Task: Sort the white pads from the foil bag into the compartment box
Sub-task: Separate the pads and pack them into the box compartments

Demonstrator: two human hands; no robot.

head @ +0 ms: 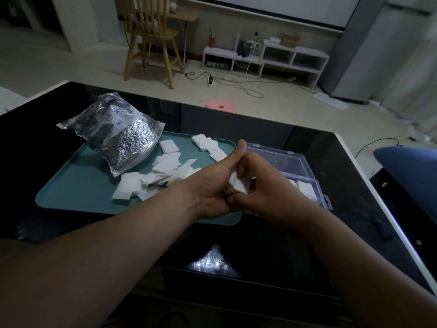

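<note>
I watched both hands meet above the near right corner of the teal tray [78, 195], just left of the compartment box [279, 159]. The left hand [212, 185], thumb raised, and the right hand [262, 183] were curled together round a small bunch of white pads [236, 185], pinching it from both sides. The box sat on the dark tabletop [335, 171] with its clear lid open away from me, and a few pads [305, 188] lay in a near compartment. The crumpled foil bag [118, 136] rested on the far left part of the tray, with loose pads [165, 171] scattered beside it across the tray, some overlapping.
</note>
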